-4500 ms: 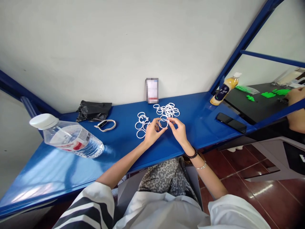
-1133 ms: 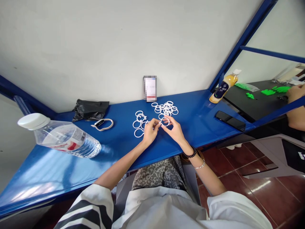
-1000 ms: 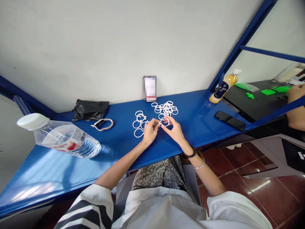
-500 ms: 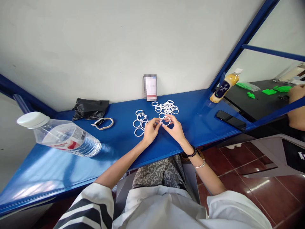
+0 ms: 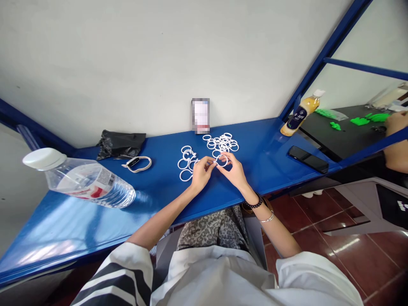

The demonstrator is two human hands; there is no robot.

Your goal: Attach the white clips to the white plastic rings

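Between my two hands, just above the blue table (image 5: 153, 204), is a white plastic ring (image 5: 227, 161). My left hand (image 5: 202, 173) pinches it at its left side, where a small clip-like part shows. My right hand (image 5: 234, 171) has thumb and fingers closed around its right side. A loose group of white rings (image 5: 182, 164) lies just left of my left hand, partly hidden by it. Behind my right hand is a denser heap of white rings (image 5: 225, 142).
A large water bottle (image 5: 95, 182) stands at left, near a black plastic bag (image 5: 121, 144) and a wristband (image 5: 139, 164). A phone (image 5: 201, 117) leans on the wall. At right are a drink bottle (image 5: 299, 114), a dark phone (image 5: 307, 160) and another person's arm (image 5: 397, 146).
The view has shifted very slightly. Both hands keep hold of the ring in nearly the same place.
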